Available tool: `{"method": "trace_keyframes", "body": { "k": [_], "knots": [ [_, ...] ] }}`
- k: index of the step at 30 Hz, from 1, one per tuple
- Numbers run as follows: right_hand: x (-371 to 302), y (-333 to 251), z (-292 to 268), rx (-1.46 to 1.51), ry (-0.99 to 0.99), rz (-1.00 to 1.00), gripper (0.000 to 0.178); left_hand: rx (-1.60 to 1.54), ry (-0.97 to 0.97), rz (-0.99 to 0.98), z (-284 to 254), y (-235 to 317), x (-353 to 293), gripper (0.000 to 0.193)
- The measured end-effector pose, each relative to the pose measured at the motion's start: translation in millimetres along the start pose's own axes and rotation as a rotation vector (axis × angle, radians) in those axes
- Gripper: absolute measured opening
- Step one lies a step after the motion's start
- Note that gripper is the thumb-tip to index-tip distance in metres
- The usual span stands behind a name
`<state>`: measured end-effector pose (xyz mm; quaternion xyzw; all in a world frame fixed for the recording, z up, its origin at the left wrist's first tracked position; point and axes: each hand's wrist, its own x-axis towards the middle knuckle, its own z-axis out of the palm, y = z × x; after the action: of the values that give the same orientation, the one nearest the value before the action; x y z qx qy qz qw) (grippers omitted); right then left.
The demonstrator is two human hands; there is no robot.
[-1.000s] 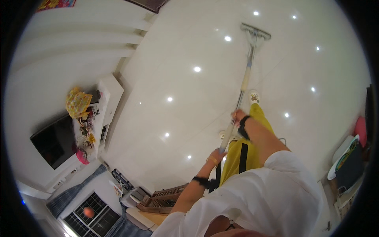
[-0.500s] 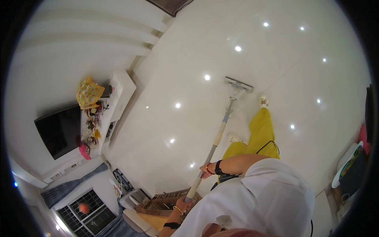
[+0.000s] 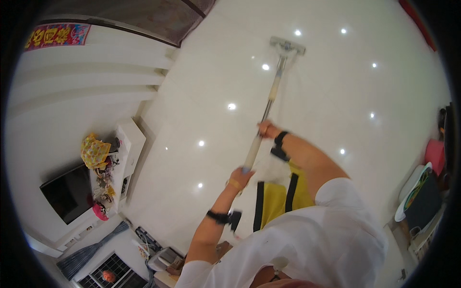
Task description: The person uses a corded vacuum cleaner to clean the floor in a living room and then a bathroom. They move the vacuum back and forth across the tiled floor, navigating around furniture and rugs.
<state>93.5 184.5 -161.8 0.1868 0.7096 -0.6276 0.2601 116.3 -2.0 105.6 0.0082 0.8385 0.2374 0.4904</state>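
Observation:
A flat-headed mop stretches away from me over the glossy pale floor (image 3: 201, 206). My left hand (image 3: 241, 177) is closed around the near end of its handle (image 3: 253, 152). Farther up the pole, my right hand (image 3: 268, 129) grips the metal section. At the far end the wide grey mop head (image 3: 287, 46) rests on the floor, slightly blurred. Black straps with small dark boxes circle both of my wrists. My yellow trousers (image 3: 273, 199) show below the arms; my feet are hidden.
Along the left wall runs a white cabinet (image 3: 132, 139) bearing a yellow patterned cloth (image 3: 94, 151) and assorted items, beside a television (image 3: 67, 193). A dark doorway (image 3: 144, 19) lies at the far left. Pink and white basins (image 3: 434, 152) stand at the right edge.
Both hands have pushed the mop forward, and its head has slid farther away across the floor. My arms are more outstretched. The view has shifted, bringing a red wall banner into sight.

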Motion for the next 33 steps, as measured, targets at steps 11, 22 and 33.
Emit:
{"method": "trace_keyframes", "body": {
  "k": [11,22,33],
  "knots": [
    [-76.7,-36.6,-136.6,-0.006,0.505,0.606,0.026,-0.312,-0.246,-0.053,118.1,78.6,48.9,0.035],
    [-216.3,59.4,286.8,0.706,-0.190,0.629,0.012,0.164,-0.220,-0.237,75.3,-306.3,-186.1,0.041],
    [-303.6,-44.2,549.1,0.726,-0.716,0.907,0.018,-0.100,-0.098,-0.545,-44.1,-396.6,-403.9,0.028]
  ]
}}
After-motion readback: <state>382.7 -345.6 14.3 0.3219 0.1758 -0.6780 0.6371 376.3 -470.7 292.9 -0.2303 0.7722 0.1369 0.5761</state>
